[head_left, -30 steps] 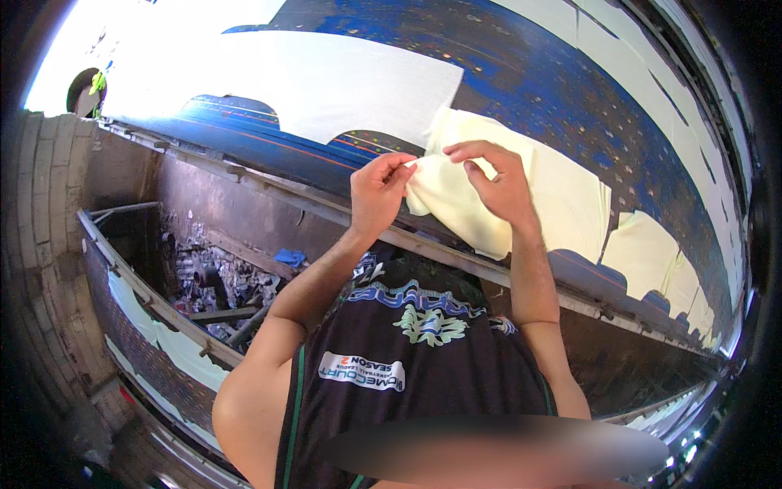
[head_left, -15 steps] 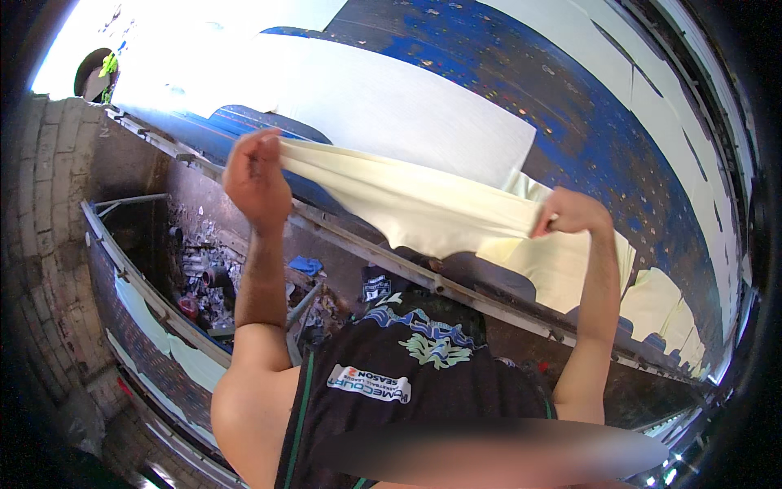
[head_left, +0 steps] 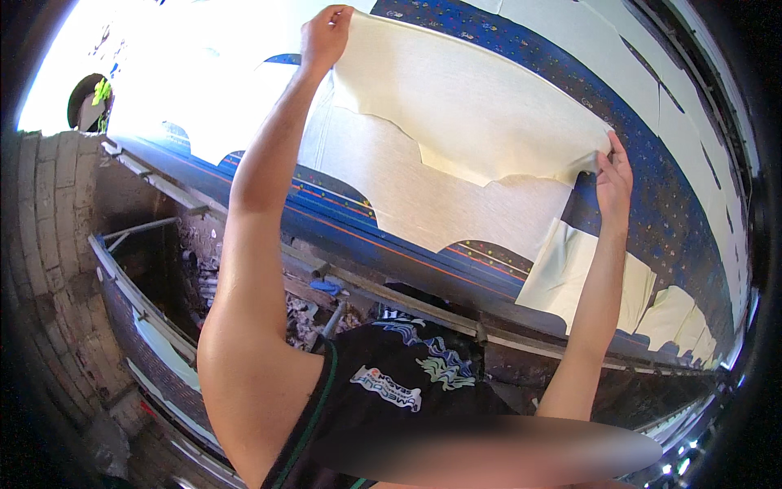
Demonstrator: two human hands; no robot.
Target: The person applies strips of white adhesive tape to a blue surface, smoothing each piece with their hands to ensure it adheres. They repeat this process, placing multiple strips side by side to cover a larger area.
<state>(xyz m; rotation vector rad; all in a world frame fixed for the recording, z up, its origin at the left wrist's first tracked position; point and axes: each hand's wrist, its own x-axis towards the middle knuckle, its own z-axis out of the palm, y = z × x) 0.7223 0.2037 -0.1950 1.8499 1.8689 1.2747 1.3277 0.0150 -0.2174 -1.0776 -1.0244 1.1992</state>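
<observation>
A cream fabric piece (head_left: 464, 98) is stretched wide between my two hands above the table. Its upper corner is pinched by my left hand (head_left: 326, 39), arm reaching far forward. My right hand (head_left: 615, 179) grips the opposite corner between thumb and fingers. The lower edge of the cloth hangs in an uneven, curved line. Beneath it, a pale fabric panel (head_left: 407, 200) with curved cut-outs lies flat on the long blue table (head_left: 342, 218), partly covered by the held piece.
More cream pieces (head_left: 550, 277) lie folded along the table's near edge at the right, with others (head_left: 676, 314) beyond. A metal rail (head_left: 383, 292) runs along that edge. Below left are scattered debris (head_left: 301, 318) and a brick wall (head_left: 49, 236).
Both hands have moved forward and upward over the table, the left one furthest. The bunched cloth between them has opened out into a broad sheet, away from my body.
</observation>
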